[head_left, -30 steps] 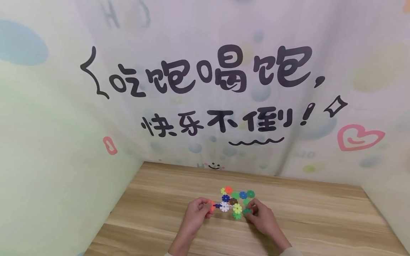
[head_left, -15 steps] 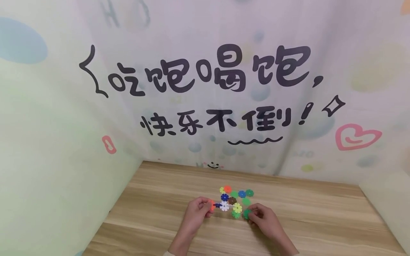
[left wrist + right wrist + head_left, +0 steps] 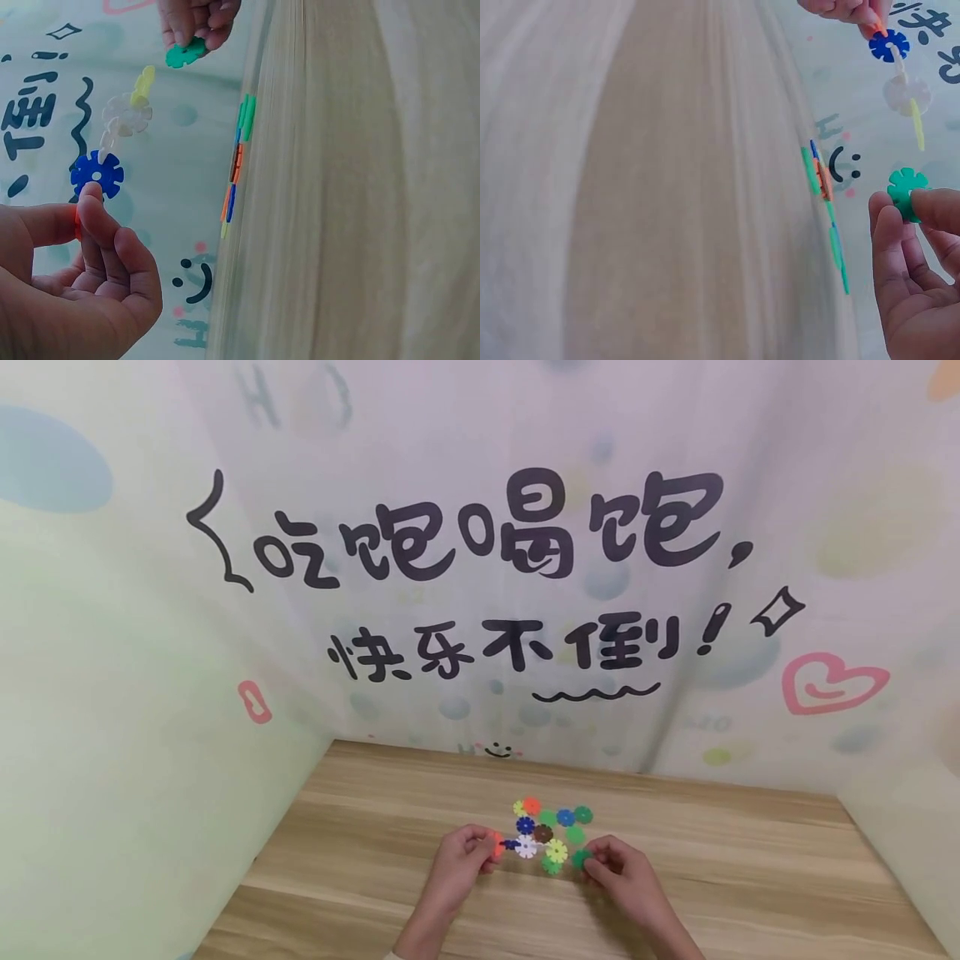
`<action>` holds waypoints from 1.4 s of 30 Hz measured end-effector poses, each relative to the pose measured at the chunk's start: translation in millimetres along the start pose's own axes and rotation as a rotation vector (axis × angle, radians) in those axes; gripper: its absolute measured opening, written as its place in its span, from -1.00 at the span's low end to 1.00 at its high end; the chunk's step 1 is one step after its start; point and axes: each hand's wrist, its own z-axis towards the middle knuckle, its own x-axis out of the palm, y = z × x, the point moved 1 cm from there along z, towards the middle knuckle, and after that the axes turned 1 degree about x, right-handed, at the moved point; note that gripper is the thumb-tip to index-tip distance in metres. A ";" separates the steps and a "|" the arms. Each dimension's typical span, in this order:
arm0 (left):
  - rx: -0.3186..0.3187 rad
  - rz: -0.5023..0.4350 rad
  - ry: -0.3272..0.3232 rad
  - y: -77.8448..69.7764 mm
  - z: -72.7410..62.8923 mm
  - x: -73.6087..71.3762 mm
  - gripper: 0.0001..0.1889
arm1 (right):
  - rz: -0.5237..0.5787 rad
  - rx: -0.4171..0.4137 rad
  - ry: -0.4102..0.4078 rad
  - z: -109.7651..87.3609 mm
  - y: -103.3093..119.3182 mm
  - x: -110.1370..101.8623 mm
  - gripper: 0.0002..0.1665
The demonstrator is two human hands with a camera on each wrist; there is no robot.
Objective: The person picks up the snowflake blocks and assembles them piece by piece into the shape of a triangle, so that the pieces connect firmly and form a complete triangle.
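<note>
My left hand (image 3: 459, 858) pinches an orange notched snowflake disc (image 3: 497, 843) between thumb and fingers. From it runs a chain of linked discs: a dark blue disc (image 3: 97, 175), a white disc (image 3: 526, 847) with another white disc (image 3: 109, 136) seen nearly edge-on, and a yellow disc (image 3: 557, 851) at the far end. My right hand (image 3: 624, 875) pinches a single green disc (image 3: 906, 187) by its edge. That green disc is apart from the chain, just right of the yellow end. In both wrist views the chain and the green disc are up above the tabletop.
Several loose discs lie on the wooden table (image 3: 360, 852) beyond the hands, among them a brown disc (image 3: 543, 833), a blue disc (image 3: 566, 817) and a light green disc (image 3: 574, 834). A printed curtain (image 3: 450, 718) rises behind the table's back edge.
My right hand has shifted slightly right and toward me with the green disc, uncovering a light green disc on the table. The left hand and its chain stay nearly in place.
</note>
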 end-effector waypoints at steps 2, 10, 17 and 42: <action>0.000 -0.002 0.002 -0.2 0.1 0.3 -0.83 | 0.010 -0.007 -0.011 -1.1 4.0 0.1 -0.88; -0.018 0.005 0.005 -0.4 0.0 1.3 -0.81 | -0.001 -0.014 -0.023 -4.9 14.6 -0.2 -0.88; -0.024 0.007 0.010 0.0 1.8 2.1 -0.81 | -0.053 -0.044 -0.030 -6.0 19.4 -0.3 -0.87; -0.006 0.003 0.000 -2.1 -4.3 4.4 -0.84 | -0.190 -0.149 -0.104 -10.1 19.9 0.7 -0.81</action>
